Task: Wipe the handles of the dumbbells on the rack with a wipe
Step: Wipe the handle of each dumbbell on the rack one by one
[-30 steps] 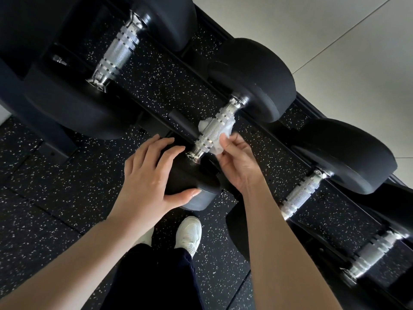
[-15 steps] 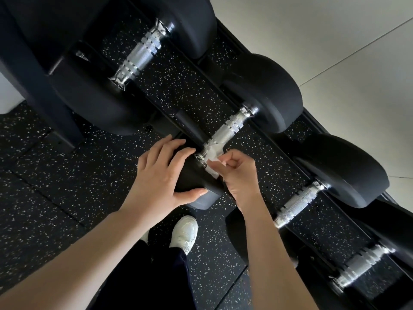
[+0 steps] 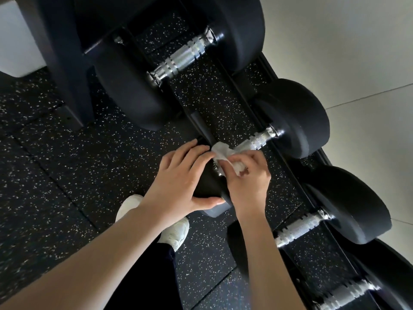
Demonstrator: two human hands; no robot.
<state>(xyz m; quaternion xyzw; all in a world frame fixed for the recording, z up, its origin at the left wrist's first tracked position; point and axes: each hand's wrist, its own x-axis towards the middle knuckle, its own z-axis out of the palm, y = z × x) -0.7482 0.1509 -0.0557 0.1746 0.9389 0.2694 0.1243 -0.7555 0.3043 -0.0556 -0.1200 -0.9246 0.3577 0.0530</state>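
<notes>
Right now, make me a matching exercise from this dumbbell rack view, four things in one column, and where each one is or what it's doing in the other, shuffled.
Things:
1. left hand
2. right hand
3. white wipe
4. white shoe

Places or states:
A. on the speckled floor, below the forearms
B. resting on the near black head of a dumbbell
C. pinching the wipe at the near end of the handle
D. bunched against the chrome handle

Pairs: 1-B, 2-C, 3-D, 4-A
</notes>
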